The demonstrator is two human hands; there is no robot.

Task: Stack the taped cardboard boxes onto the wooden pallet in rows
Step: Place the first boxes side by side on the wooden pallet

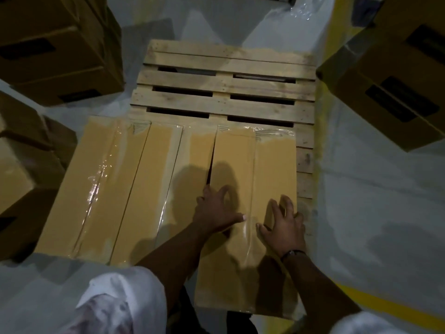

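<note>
2 taped boxes [108, 177] sit side by side on the wooden pallet [224, 83]; a thin wedge gap, then a 3rd box [234, 150], long axis pointing away; left hand [216, 210] and right hand [283, 227] press its top, fingers spread, grasping nothing.

Tan boxes [144, 189] sealed with clear tape lie flat, side by side, across the near end of a slatted wooden pallet [224, 104], centre frame, far slats showing.

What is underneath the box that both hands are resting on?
A wooden pallet: its slats show beyond the box, at its far and right edges. The slats directly beneath are hidden.
</note>
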